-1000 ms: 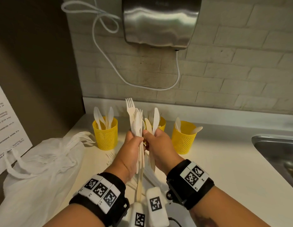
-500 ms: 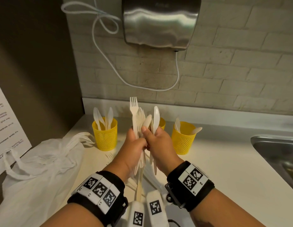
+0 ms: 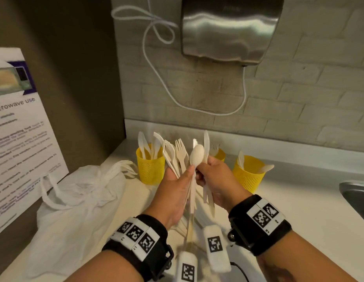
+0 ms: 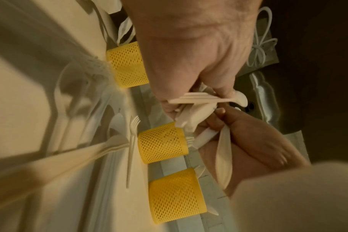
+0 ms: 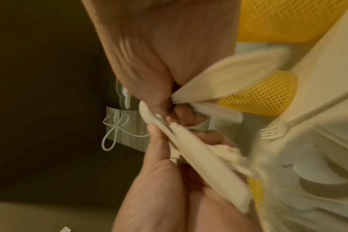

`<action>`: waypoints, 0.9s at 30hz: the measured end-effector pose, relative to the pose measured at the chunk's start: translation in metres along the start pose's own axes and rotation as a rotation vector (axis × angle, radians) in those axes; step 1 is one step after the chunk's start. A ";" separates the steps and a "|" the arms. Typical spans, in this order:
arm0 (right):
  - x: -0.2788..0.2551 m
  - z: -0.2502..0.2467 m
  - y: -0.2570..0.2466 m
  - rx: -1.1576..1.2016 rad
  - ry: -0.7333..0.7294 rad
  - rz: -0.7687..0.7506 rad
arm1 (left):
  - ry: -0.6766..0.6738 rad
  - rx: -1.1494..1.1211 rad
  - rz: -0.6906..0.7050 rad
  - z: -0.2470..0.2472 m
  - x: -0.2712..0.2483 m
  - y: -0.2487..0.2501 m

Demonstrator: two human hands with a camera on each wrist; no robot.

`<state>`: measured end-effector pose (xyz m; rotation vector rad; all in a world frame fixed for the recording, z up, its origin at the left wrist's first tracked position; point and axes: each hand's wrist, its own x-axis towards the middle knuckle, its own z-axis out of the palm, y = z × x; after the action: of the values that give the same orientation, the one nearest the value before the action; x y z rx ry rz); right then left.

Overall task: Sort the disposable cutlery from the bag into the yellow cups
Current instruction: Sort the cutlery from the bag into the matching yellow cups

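Note:
My left hand point(image 3: 183, 176) grips a fanned bundle of white forks point(image 3: 180, 152) and other cutlery above the counter. A white spoon point(image 3: 197, 154) stands between both hands, my left thumb on its neck and my right fingertips against it. My right hand point(image 3: 203, 171) holds a few white knives point(image 3: 206, 142), handles hanging down. Three yellow mesh cups stand behind: the left cup point(image 3: 150, 168) with knives, the middle cup point(image 3: 219, 155) half hidden with forks, the right cup point(image 3: 248, 177) with spoons. The white bag point(image 3: 75, 196) lies slumped at the left. The right wrist view is blurred.
Loose cutlery lies on the counter under my hands, among it a fork point(image 4: 132, 146). A steel sink point(image 3: 356, 194) opens at the right edge. A hand dryer point(image 3: 232, 27) and its white cable point(image 3: 156, 64) hang on the brick wall. A paper notice point(image 3: 20, 129) leans at the left.
The forks in my left hand have fanned out and tipped to the left. The spoon has come up between the hands, bowl showing. My head has lifted, and the view now reaches higher.

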<state>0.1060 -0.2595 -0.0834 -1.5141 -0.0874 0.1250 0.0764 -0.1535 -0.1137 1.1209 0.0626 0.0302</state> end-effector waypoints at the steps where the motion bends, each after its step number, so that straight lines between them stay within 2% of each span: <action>1: 0.004 0.002 -0.002 -0.026 0.016 -0.007 | 0.012 0.023 0.004 -0.003 -0.001 -0.002; 4: 0.018 0.010 -0.015 -0.035 0.071 0.005 | 0.142 0.069 -0.009 -0.010 -0.003 -0.004; 7: 0.037 0.026 -0.030 0.079 0.041 -0.005 | 0.323 0.044 -0.018 -0.022 -0.004 -0.003; 10: 0.063 0.045 -0.037 -0.037 0.062 -0.131 | 0.456 0.006 0.008 -0.037 -0.007 -0.001; 13: 0.086 0.071 -0.046 -0.029 0.119 -0.251 | 0.531 0.047 0.031 -0.051 -0.012 0.002; 18: 0.110 0.107 -0.033 0.026 0.165 -0.390 | 0.601 0.141 0.050 -0.067 -0.022 0.002; 23: 0.117 0.120 -0.022 0.065 0.241 -0.507 | 0.616 0.195 0.066 -0.074 -0.027 0.000; 25: 0.118 0.123 -0.018 0.004 0.217 -0.548 | 0.618 0.232 0.063 -0.074 -0.029 -0.001; 27: 0.121 0.124 -0.008 -0.065 0.155 -0.503 | 0.626 0.267 0.050 -0.074 -0.029 -0.003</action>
<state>0.2089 -0.1207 -0.0705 -1.5177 -0.3460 -0.4004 0.0424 -0.0896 -0.1474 1.3447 0.6117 0.4276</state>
